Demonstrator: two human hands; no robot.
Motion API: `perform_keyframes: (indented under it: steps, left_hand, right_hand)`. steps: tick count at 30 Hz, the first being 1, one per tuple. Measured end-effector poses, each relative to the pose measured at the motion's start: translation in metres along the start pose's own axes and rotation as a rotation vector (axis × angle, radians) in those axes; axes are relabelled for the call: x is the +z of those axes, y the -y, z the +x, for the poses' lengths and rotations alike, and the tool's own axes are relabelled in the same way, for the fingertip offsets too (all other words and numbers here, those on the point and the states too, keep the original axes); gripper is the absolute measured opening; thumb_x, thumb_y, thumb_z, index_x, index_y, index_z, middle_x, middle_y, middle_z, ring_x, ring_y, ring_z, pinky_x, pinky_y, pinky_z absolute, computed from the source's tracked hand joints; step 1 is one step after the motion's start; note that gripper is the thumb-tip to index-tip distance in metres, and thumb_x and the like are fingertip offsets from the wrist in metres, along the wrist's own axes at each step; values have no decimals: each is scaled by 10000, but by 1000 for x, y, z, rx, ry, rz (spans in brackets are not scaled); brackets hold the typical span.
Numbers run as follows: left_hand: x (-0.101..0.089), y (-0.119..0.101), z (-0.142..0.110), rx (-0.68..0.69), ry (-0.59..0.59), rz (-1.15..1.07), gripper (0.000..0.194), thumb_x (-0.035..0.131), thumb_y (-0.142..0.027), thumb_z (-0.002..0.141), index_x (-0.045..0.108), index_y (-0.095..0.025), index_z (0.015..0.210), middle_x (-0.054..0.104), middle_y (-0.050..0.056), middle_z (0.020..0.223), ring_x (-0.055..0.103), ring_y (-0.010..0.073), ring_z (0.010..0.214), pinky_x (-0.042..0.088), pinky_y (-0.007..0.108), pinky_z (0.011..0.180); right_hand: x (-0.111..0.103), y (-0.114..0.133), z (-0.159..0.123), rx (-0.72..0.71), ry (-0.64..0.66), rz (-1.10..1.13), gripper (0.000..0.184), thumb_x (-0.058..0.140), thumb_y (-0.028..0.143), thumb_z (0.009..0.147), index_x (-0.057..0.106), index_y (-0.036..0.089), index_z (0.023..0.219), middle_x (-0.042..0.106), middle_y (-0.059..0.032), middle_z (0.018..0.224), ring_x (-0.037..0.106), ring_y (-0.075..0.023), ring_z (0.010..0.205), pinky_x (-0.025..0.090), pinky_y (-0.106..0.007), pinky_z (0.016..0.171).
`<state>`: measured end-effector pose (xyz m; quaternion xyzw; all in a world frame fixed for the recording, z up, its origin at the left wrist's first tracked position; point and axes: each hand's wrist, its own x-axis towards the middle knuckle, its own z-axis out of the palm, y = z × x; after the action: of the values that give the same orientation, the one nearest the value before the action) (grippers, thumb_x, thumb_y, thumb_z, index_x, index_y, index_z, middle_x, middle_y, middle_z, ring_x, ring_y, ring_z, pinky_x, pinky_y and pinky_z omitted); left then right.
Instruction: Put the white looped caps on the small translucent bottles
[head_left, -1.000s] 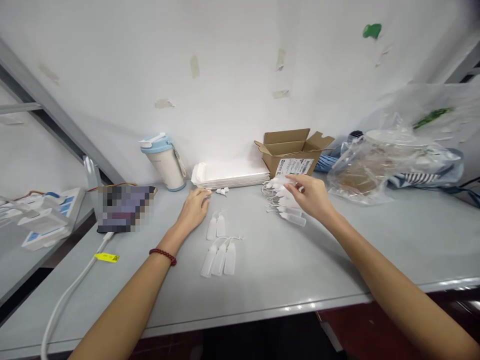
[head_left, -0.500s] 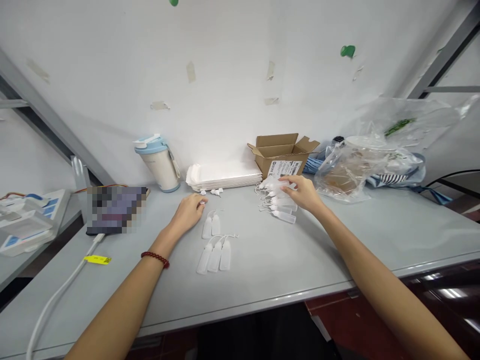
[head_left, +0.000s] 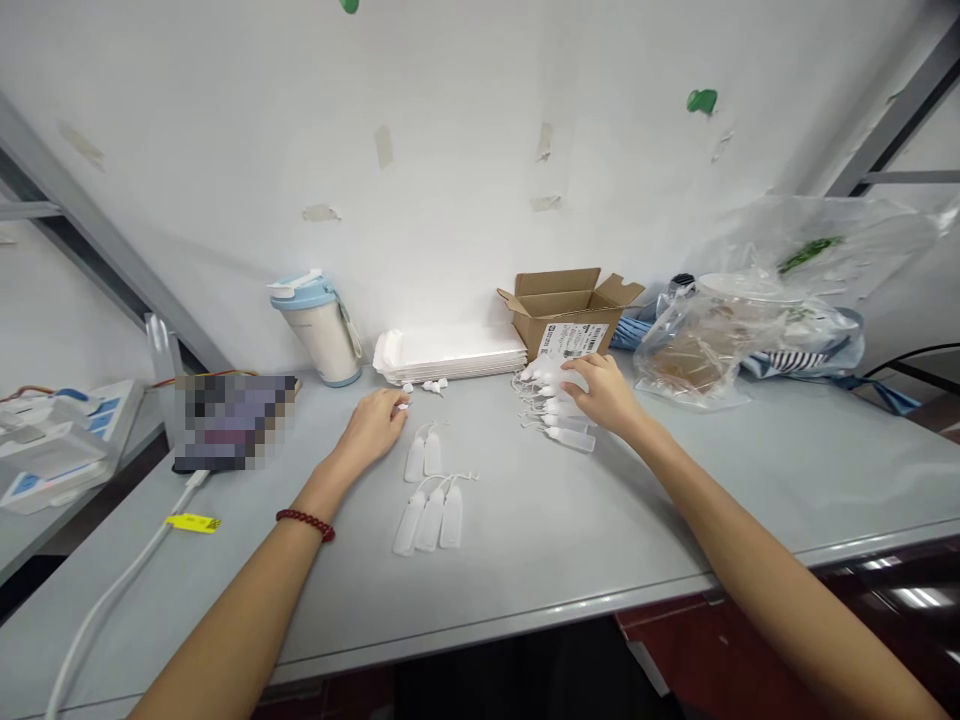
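Observation:
My left hand [head_left: 375, 428] rests on the table with its fingers closed on a small white cap, of which only a bit peeks out at the fingertips. Similar small white caps [head_left: 431, 387] lie just beyond it. To its right are two translucent plastic squeeze bottles [head_left: 424, 455] with thin white cords, and nearer me a row of three more [head_left: 430, 520]. Over on the right, my right hand [head_left: 606, 393] pinches a bottle [head_left: 571, 378] at the far end of an overlapping row of several bottles [head_left: 568, 422]; its fingers partly cover that bottle.
Along the wall stand a white and blue tumbler [head_left: 322, 335], stacked white trays [head_left: 457, 355] and an open cardboard box [head_left: 566, 310]. A clear plastic bag [head_left: 690, 365] lies at right. Far left are a blurred-out dark device [head_left: 236, 420] and its white cable [head_left: 120, 580].
The view has shifted slightly. My right hand has moved a little on the far end of the bottle row. My left hand stays nearly still, and the laid-out bottles are unchanged.

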<state>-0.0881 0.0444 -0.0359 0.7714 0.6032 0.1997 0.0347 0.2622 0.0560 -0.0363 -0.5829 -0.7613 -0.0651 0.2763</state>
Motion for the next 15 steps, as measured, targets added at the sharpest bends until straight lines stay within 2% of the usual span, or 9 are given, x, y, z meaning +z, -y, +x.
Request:
perform_keyframes:
  steps: [4, 7, 9, 11, 12, 13, 14, 15]
  left_hand:
    - [1, 1, 0, 5, -1, -9, 309, 429, -209, 776, 633, -108, 985, 670, 124, 964, 621, 230, 797, 466, 337, 788]
    - [1, 1, 0, 15, -16, -27, 282, 437, -211, 759, 630, -121, 944, 669, 121, 935, 618, 234, 790, 465, 345, 772]
    - [-1, -1, -1, 2, -23, -52, 247, 455, -222, 742, 626, -131, 895, 669, 111, 872, 616, 239, 773, 467, 348, 747]
    - [-3, -4, -1, -39, -32, -107, 199, 484, -238, 716, 612, -145, 837, 666, 93, 808, 618, 240, 755, 470, 348, 730]
    - [-5, -6, -1, -69, -38, -151, 172, 503, -245, 700, 600, -154, 808, 665, 82, 785, 621, 238, 749, 474, 347, 727]
    - [-6, -8, -1, -100, -45, -202, 147, 521, -251, 682, 586, -163, 780, 663, 72, 771, 625, 235, 746, 478, 345, 727]
    - [-8, -11, -1, -127, -54, -258, 128, 539, -256, 666, 571, -170, 756, 661, 63, 764, 629, 230, 746, 482, 343, 731]
    - [-9, -14, -1, -149, -63, -317, 120, 554, -260, 652, 556, -176, 738, 658, 54, 759, 632, 225, 746, 485, 338, 732]
  right_hand:
    - [-1, -1, 0, 17, 18, -42, 273, 520, 265, 833, 641, 134, 1040, 616, -155, 1026, 511, -303, 943, 393, -411, 806]
    - [-3, 5, 1, 22, -36, -68, 313, 526, 277, 841, 607, 108, 1091, 599, -178, 1040, 502, -324, 962, 400, -433, 811]
    - [-7, 19, -2, -30, -117, -23, 333, 514, 295, 854, 576, 105, 1121, 584, -185, 1040, 497, -327, 971, 402, -449, 821]
    - [-12, 41, -10, -151, -190, 119, 313, 485, 301, 877, 546, 129, 1132, 578, -165, 1018, 499, -302, 981, 406, -436, 841]
    - [-16, 55, -16, -226, -185, 216, 292, 472, 301, 888, 537, 147, 1127, 580, -145, 983, 512, -277, 960, 414, -414, 836]
    - [-19, 70, -24, -296, -131, 317, 273, 460, 297, 899, 528, 158, 1124, 583, -121, 936, 529, -246, 909, 428, -382, 809]
    - [-23, 85, -32, -376, -19, 418, 268, 449, 295, 909, 519, 163, 1131, 586, -97, 887, 544, -214, 843, 442, -342, 766]
    - [-26, 99, -41, -470, 146, 503, 270, 441, 301, 919, 513, 166, 1142, 594, -70, 834, 554, -186, 780, 447, -306, 726]
